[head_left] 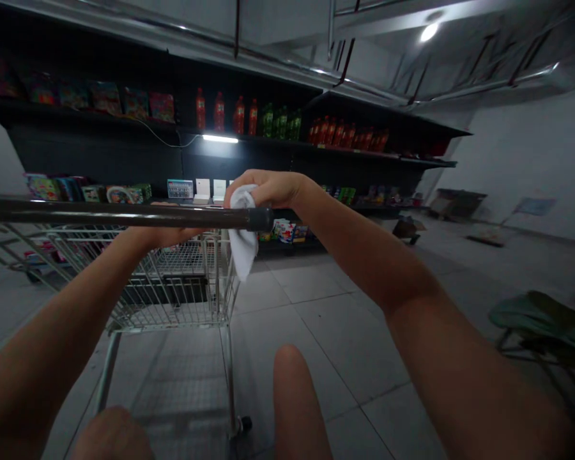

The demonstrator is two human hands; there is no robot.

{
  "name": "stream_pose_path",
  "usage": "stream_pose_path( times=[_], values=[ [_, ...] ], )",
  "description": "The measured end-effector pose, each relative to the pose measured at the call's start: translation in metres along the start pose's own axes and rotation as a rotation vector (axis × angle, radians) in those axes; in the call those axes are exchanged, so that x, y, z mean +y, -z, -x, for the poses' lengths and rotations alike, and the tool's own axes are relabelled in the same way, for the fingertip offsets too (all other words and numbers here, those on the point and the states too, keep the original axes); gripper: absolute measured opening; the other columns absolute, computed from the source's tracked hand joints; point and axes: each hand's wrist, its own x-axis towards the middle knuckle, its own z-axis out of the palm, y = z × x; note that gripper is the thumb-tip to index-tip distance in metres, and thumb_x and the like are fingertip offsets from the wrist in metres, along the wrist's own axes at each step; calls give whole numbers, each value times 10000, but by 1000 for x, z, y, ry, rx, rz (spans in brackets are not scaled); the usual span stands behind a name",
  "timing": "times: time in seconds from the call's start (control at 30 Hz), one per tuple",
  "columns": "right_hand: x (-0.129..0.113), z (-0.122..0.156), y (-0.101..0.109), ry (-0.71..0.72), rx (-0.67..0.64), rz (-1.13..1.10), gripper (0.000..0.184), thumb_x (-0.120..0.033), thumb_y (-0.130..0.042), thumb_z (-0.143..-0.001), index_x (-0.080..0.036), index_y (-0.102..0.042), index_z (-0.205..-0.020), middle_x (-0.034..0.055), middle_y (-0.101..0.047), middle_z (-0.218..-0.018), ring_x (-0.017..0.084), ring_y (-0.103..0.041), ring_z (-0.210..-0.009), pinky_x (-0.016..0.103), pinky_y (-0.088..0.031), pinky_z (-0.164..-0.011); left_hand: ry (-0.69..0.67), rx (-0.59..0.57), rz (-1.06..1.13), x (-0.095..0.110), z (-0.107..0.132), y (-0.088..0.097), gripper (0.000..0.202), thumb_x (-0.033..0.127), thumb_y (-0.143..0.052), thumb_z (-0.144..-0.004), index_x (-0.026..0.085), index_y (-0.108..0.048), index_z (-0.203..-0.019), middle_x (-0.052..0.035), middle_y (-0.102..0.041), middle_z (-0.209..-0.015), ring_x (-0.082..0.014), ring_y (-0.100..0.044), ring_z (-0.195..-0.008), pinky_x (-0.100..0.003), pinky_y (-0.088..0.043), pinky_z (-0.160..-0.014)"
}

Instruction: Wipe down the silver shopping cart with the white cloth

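Note:
A wire shopping cart stands right in front of me, its dark handle bar running across the left half of the view. My right hand is closed on a white cloth, pressing it over the right end of the bar; the cloth hangs down below the bar. My left hand is mostly hidden behind the bar; it seems to curl round the bar from below, nothing else visible in it. My knees show at the bottom of the view.
Dark store shelves with red and green bottles and coloured packets run along the back. Grey floor tiles stretch to the right. A green chair stands at the right edge. Boxes lie by the far wall.

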Motion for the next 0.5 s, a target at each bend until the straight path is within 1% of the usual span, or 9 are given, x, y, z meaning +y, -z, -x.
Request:
stream_pose_path(
  times=[0.07, 0.1, 0.13, 0.2, 0.27, 0.33, 0.37, 0.4, 0.5],
  values=[
    [7, -10, -9, 57, 91, -111, 236, -321, -703, -668, -144, -670, -821, 25, -665, -757, 151, -622, -785, 264, -531, -701, 82, -101, -11, -10, 4, 4, 620, 589, -341, -926, 128, -733, -1062, -135, -735, -914, -290, -673, -878, -402, -523, -776],
    [14, -13, -14, 98, 197, -161, 250, -346, -673, -693, -152, -662, -850, 28, -667, -787, 149, -623, -794, 263, -534, -708, 86, -130, 12, -16, 5, 5, 622, 621, -370, -904, 143, -734, -1063, -131, -736, -916, -291, -678, -867, -394, -528, -764],
    [24, -12, -20, 136, 342, -194, 268, -368, -637, -719, -163, -657, -890, 32, -670, -828, 149, -627, -816, 263, -536, -719, 61, -134, 43, -20, 7, 6, 624, 646, -403, -881, 161, -719, -1114, -126, -735, -962, -289, -680, -883, -385, -531, -769],
    [48, -6, -39, 172, 699, -182, 326, -399, -556, -774, -194, -644, -1012, 46, -671, -936, 165, -637, -921, 276, -541, -765, -36, -39, 108, -22, 8, 7, 668, 670, -456, -851, 192, -632, -1282, -124, -706, -1122, -282, -668, -970, -375, -529, -827],
    [73, 2, -70, 133, 1068, -119, 401, -402, -463, -827, -221, -602, -1157, 75, -655, -1056, 206, -613, -1097, 330, -541, -840, -141, 123, 144, -15, 8, 5, 746, 693, -484, -832, 194, -544, -1383, -136, -646, -1254, -283, -627, -1081, -388, -498, -935],
    [96, 4, -113, 58, 1295, -100, 459, -371, -401, -855, -238, -534, -1274, 112, -622, -1183, 245, -547, -1243, 414, -518, -930, -228, 209, 154, 1, 6, 0, 746, 718, -479, -826, 197, -570, -1351, -134, -628, -1281, -286, -591, -1138, -408, -452, -1011],
    [107, 1, -138, 27, 1338, -124, 476, -350, -389, -858, -242, -506, -1306, 128, -601, -1243, 258, -525, -1276, 453, -496, -972, -254, 208, 151, 10, 4, -3, 723, 731, -466, -828, 202, -610, -1300, -125, -639, -1263, -287, -583, -1144, -418, -435, -1029],
    [118, -2, -165, 10, 1304, -155, 481, -335, -400, -849, -247, -495, -1312, 135, -585, -1289, 264, -530, -1272, 474, -478, -1003, -263, 187, 143, 19, 3, -6, 700, 740, -444, -835, 204, -650, -1236, -118, -660, -1222, -289, -589, -1126, -426, -432, -1025],
    [156, -13, -240, -51, 1264, -203, 419, -350, -384, -846, -248, -541, -1221, 137, -608, -1262, 273, -576, -1200, 492, -461, -1032, -139, 159, 134, 34, 1, -14, 704, 762, -363, -857, 174, -721, -1001, -113, -709, -1013, -285, -620, -1006, -425, -452, -968]
  ],
)
